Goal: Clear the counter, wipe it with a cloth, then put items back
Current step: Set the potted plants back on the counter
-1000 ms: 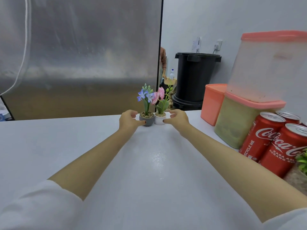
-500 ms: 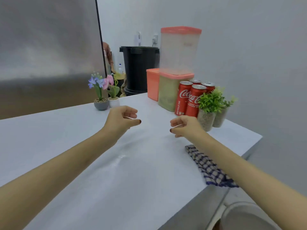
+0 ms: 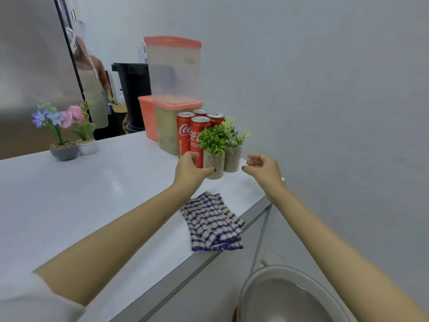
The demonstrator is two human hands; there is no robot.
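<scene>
Front plant pot point(image 3: 217, 161) and rear plant pot point(image 3: 232, 159) side by side, seemingly touching, at far right end of counter point(image 3: 92, 205), just beside cola cans point(image 3: 185, 133). Probably light, stiff-walled, top-heavy with sprigs — best taken low round the cylinder, never by the foliage. Left hand point(image 3: 190, 170) reached forward, thumb across front pot, fingers curled behind: grasping it. Right hand point(image 3: 263, 167) just beside rear pot — loosely bent, empty, not touching. Checked cloth point(image 3: 211, 224) folded near the edge.

The surface point(image 3: 69, 205) is white. The cloth point(image 3: 212, 225) has blue and cream checks. The cans point(image 3: 184, 135) are red with white letters. The plant pot point(image 3: 214, 163) is speckled beige, its leaves green. The container lids point(image 3: 173, 41) are salmon pink.
</scene>
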